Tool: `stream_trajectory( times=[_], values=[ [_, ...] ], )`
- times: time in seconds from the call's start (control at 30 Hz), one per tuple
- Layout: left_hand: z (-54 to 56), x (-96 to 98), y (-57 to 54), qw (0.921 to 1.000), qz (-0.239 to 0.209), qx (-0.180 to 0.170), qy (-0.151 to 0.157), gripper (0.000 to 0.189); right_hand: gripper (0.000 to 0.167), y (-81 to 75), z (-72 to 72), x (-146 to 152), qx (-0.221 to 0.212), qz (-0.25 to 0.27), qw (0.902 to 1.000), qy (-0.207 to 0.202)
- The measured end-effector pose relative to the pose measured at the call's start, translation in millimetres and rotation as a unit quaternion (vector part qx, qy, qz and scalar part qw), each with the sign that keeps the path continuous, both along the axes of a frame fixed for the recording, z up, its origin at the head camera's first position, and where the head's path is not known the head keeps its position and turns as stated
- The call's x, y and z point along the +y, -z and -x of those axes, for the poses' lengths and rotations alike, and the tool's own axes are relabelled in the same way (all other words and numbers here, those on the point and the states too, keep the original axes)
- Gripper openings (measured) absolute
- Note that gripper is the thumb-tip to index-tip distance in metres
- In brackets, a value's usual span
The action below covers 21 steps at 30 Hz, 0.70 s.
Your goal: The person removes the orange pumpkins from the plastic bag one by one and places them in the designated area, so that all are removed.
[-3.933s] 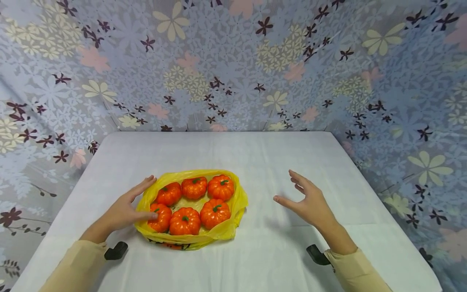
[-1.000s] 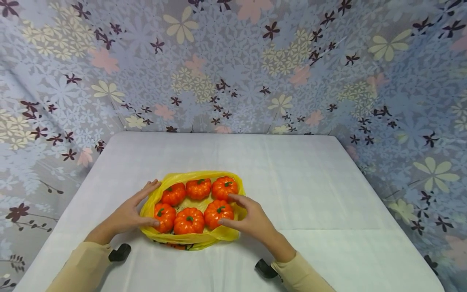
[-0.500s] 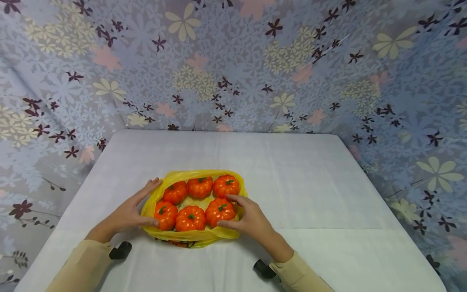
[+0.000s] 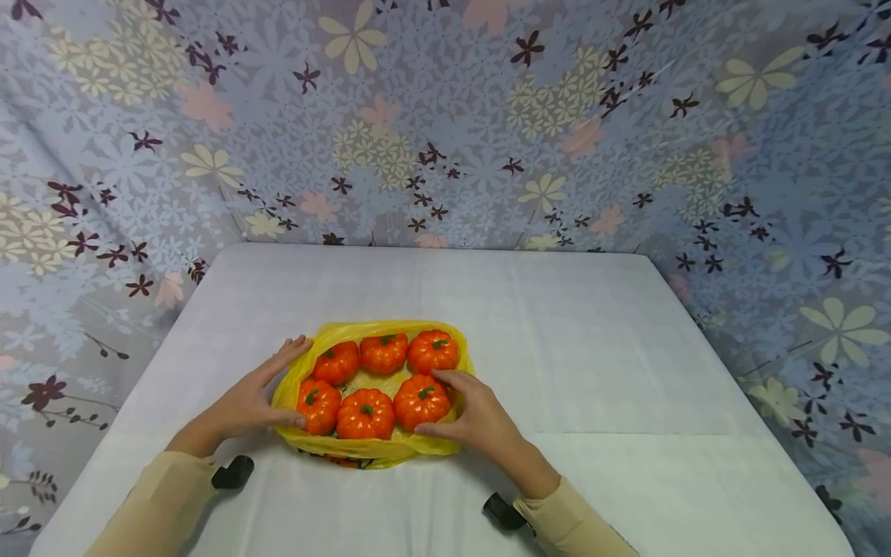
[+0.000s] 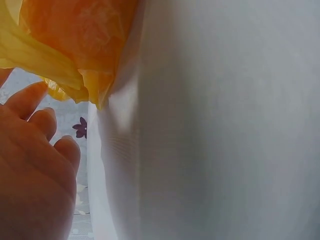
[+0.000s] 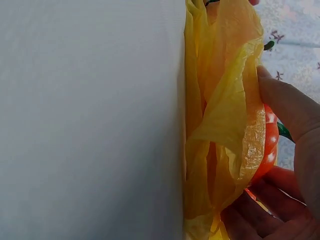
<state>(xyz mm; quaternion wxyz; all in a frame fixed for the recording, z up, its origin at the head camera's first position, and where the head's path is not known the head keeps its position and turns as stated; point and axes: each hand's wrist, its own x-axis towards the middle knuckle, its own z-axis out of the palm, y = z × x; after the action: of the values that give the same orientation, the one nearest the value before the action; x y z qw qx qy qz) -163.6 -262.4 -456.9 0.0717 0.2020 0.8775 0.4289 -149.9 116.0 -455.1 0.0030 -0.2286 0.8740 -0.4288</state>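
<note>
A yellow plastic bag [image 4: 379,447] stands on the table with its mouth rolled wide, holding several glossy orange pumpkins with green stems, set in a ring. My right hand [image 4: 480,414] holds the front right pumpkin [image 4: 421,399], thumb at its near side and index finger at its far side. In the right wrist view the bag's side [image 6: 220,115] covers much of that pumpkin. My left hand [image 4: 244,402] rests along the bag's left side, fingers stretched, thumb reaching over the rim at the front left pumpkin [image 4: 319,408]. The left wrist view shows its fingertips right at the yellow plastic.
A white cloth covers the table [image 4: 592,348], with a fold running across its right half. Floral fabric [image 4: 459,124] hangs behind and on both sides. A small black camera [image 4: 233,473] sits below the left wrist, another black camera [image 4: 503,512] below the right.
From over the right side of the table, my right hand has moved left onto the bag and its front right pumpkin. Over the last second both hands stay in place while the head view shifts slightly.
</note>
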Motion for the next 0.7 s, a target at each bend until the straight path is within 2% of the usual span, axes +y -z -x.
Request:
stream_trajectory(
  times=[0.2, 0.4, 0.7],
  values=[
    [-0.5, -0.9, -1.7, 0.9999, 0.003, -0.013, 0.0, 0.106, 0.077, 1.5, 0.5, -0.9, 0.017, -0.011, 0.9998, -0.004],
    [0.2, -1.5, -2.2, 0.9999, 0.0, -0.013, 0.004, 0.105, 0.073, 1.2, 0.5, -1.5, 0.022, -0.012, 0.9997, 0.0],
    [-0.5, -1.2, -0.3, 0.9999, 0.006, -0.014, -0.001, 0.106, 0.072, 2.5, -0.3, -1.3, 0.052, 0.013, 0.9986, 0.008]
  ],
)
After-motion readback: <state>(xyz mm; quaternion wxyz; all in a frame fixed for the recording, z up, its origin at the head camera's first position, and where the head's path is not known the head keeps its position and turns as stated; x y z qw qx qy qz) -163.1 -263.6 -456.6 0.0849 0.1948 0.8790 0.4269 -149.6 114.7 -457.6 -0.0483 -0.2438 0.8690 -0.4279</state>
